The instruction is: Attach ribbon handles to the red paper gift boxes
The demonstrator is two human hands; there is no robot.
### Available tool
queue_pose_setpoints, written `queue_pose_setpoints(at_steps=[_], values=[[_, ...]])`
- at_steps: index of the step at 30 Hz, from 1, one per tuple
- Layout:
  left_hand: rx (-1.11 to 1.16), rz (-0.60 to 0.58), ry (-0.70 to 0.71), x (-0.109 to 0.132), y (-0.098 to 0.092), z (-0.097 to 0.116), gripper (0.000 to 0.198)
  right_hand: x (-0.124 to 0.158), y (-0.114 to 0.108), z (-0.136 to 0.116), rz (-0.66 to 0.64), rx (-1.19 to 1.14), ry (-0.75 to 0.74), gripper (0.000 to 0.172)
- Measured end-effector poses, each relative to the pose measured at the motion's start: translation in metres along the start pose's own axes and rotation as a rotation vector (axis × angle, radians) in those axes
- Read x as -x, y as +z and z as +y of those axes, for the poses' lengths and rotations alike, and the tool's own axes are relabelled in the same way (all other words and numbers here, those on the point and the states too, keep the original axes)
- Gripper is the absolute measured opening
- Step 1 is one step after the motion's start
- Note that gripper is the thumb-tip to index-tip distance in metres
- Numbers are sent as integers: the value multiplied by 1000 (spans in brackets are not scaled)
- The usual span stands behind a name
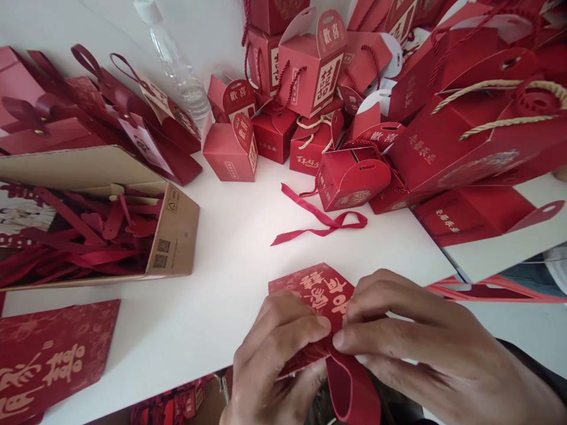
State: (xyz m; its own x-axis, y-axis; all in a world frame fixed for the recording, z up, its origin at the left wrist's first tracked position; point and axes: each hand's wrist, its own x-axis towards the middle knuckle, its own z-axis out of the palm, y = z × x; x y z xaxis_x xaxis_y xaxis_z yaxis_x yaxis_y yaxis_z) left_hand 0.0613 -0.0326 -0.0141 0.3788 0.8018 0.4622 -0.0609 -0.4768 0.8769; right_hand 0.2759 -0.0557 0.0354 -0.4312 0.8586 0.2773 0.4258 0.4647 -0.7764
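Note:
At the table's near edge I hold a small red paper box [315, 287] with gold characters. My left hand [274, 360] grips its lower left side, fingers curled over it. Beside it, my right hand [425, 342] has its fingers closed on the box's right side, fingertips meeting those of the left. A red ribbon handle [352, 386] hangs down from between my hands. Most of the box is hidden under my fingers.
A loose red ribbon [319, 221] lies on the white table [230, 265]. A cardboard box [172, 233] of red ribbons lies at left. Several folded red gift boxes [310, 71] and bags crowd the back and right. A clear plastic bottle [175, 62] stands behind. A flat red sheet [48, 354] lies at lower left.

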Motion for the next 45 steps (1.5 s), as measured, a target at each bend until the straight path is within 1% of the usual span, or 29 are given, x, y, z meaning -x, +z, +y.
queue_pose_setpoints(at_steps=[4,6,8,10,13,17,20,23,30,35,39,45], values=[[20,13,6,-1,0,0,12,-1,1,-1,1,-1,50,15],[5,-4,17,-2,0,1,11,-2,1,-2,0,1,93,14],[-16,-12,4,-2,0,1,9,-3,1,-2,3,8,118,13],[-27,-3,-27,-1,0,2,6,-4,0,-2,-4,18,110,12],[-32,35,-41,1,3,3,7,-4,0,-3,-15,27,76,11],[-44,58,-36,2,6,3,7,-2,0,-2,-20,21,44,14],[-72,51,-4,0,5,3,6,-1,1,-2,-5,17,80,15],[-82,21,35,-1,3,2,13,0,3,-2,3,8,137,16],[-51,56,24,0,6,5,7,1,2,-4,-22,16,108,16],[-43,51,4,1,7,4,13,1,2,-7,-28,7,158,17],[-48,72,8,2,7,4,13,0,3,-7,-25,-3,162,14],[-41,49,27,2,6,3,13,0,3,-7,-41,-39,187,13]])
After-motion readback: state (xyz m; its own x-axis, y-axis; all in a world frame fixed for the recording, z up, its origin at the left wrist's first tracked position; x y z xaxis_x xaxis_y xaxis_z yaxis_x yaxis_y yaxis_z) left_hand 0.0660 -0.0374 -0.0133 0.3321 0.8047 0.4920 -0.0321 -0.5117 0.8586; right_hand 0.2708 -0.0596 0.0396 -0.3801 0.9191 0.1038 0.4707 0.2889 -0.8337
